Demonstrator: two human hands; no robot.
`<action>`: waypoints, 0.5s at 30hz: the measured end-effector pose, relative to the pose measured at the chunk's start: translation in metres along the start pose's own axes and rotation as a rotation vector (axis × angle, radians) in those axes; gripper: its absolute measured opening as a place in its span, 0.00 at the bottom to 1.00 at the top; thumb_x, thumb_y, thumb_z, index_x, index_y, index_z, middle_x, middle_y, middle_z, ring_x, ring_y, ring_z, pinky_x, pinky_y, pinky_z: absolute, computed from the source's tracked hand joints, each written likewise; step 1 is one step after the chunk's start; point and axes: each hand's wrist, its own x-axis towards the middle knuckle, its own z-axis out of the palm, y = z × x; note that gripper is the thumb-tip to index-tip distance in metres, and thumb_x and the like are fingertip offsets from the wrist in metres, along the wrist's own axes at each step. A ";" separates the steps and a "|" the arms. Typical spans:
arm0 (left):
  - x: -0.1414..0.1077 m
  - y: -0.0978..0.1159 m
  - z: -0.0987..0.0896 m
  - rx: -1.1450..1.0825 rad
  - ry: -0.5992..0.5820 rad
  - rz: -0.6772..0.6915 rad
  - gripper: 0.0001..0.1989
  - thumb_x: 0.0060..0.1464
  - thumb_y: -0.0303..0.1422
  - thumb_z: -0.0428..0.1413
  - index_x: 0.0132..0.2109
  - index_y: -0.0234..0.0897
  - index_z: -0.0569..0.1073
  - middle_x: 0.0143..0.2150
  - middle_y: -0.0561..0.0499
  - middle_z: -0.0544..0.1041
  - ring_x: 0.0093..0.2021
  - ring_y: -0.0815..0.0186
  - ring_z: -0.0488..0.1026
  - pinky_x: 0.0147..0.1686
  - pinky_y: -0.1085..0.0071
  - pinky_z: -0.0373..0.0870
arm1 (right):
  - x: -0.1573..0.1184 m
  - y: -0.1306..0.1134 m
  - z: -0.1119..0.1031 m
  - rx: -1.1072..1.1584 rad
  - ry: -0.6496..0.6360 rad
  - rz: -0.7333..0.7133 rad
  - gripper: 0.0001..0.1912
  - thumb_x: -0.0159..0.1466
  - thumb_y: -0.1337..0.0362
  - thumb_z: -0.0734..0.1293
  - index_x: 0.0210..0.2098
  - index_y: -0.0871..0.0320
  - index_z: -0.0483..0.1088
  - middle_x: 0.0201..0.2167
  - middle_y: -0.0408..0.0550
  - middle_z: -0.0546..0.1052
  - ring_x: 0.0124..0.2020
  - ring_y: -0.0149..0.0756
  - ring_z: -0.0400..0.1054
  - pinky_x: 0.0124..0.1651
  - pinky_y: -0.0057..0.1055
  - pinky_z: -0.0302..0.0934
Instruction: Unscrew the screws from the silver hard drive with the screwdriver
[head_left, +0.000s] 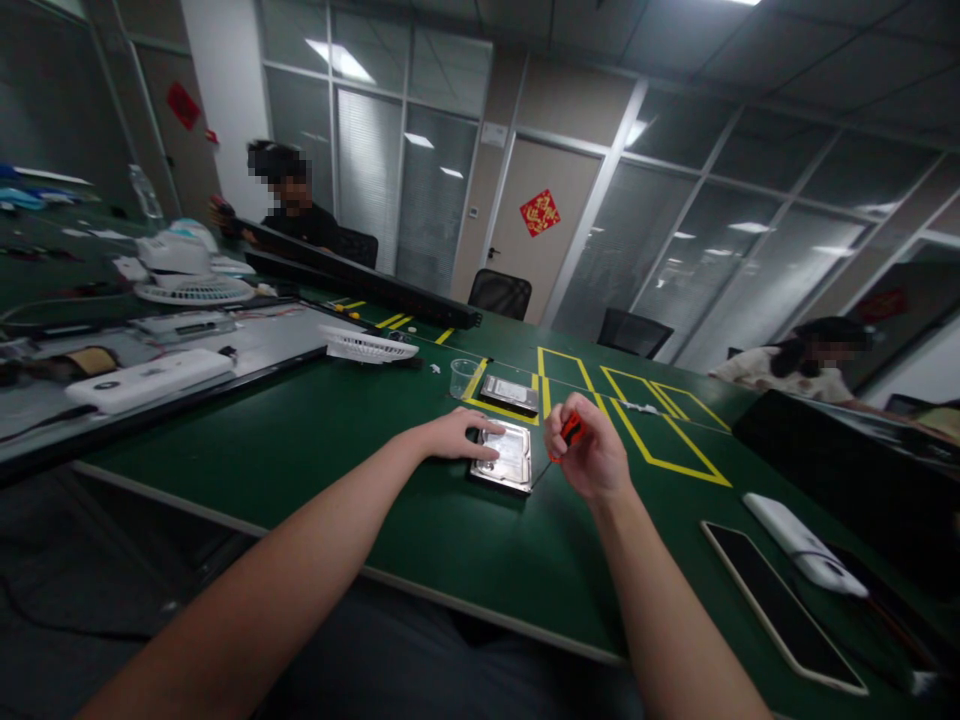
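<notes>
A silver hard drive (pixel 513 456) lies flat on the green table in front of me. My left hand (pixel 459 436) rests on its left side, fingers spread over the metal cover. My right hand (pixel 589 448) is closed around the orange and black handle of a screwdriver (pixel 572 430). The thin shaft slants down to the left, its tip at the drive's lower right corner; whether it touches a screw is too small to tell. Just behind lies a second hard drive (pixel 511 392), inside a yellow taped outline, with a clear plastic cup (pixel 463 379) at its left.
A phone (pixel 784 605) and a white device (pixel 806 545) lie at the right, beside a large black panel (pixel 847 480). At the left are a flat panel (pixel 255 350), a white fan (pixel 195 288) and a long black bar (pixel 360 275). Two people sit across the table.
</notes>
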 end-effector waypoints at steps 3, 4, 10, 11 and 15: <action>0.000 0.000 0.001 0.001 0.011 0.023 0.38 0.51 0.60 0.60 0.66 0.54 0.69 0.71 0.46 0.61 0.71 0.46 0.55 0.67 0.52 0.53 | 0.000 -0.001 -0.001 0.022 -0.022 0.029 0.13 0.64 0.58 0.66 0.26 0.56 0.64 0.23 0.40 0.72 0.14 0.24 0.53 0.17 0.24 0.48; 0.000 0.001 0.001 0.002 0.012 0.029 0.38 0.51 0.60 0.60 0.66 0.54 0.69 0.71 0.46 0.61 0.71 0.46 0.56 0.68 0.53 0.53 | 0.000 -0.001 -0.002 0.030 -0.032 0.038 0.12 0.64 0.58 0.66 0.26 0.56 0.64 0.22 0.39 0.71 0.13 0.23 0.51 0.17 0.24 0.47; 0.000 0.000 0.000 -0.004 0.003 0.005 0.38 0.50 0.61 0.60 0.66 0.55 0.68 0.72 0.48 0.60 0.71 0.46 0.54 0.68 0.52 0.53 | 0.000 0.000 -0.005 0.039 -0.023 0.066 0.11 0.64 0.57 0.65 0.30 0.56 0.68 0.18 0.39 0.68 0.14 0.23 0.47 0.18 0.23 0.44; 0.000 0.000 0.000 -0.005 0.002 0.004 0.38 0.50 0.61 0.60 0.66 0.55 0.68 0.72 0.48 0.60 0.71 0.45 0.54 0.68 0.52 0.53 | 0.001 0.000 -0.005 0.040 -0.019 0.068 0.11 0.64 0.56 0.64 0.30 0.56 0.70 0.17 0.39 0.67 0.14 0.23 0.46 0.18 0.23 0.44; 0.000 0.000 0.000 -0.003 -0.004 -0.001 0.39 0.50 0.61 0.60 0.66 0.56 0.68 0.72 0.46 0.60 0.71 0.45 0.54 0.67 0.50 0.53 | 0.001 0.002 -0.006 0.036 -0.017 0.056 0.15 0.66 0.56 0.63 0.27 0.57 0.71 0.13 0.37 0.60 0.14 0.25 0.45 0.19 0.24 0.44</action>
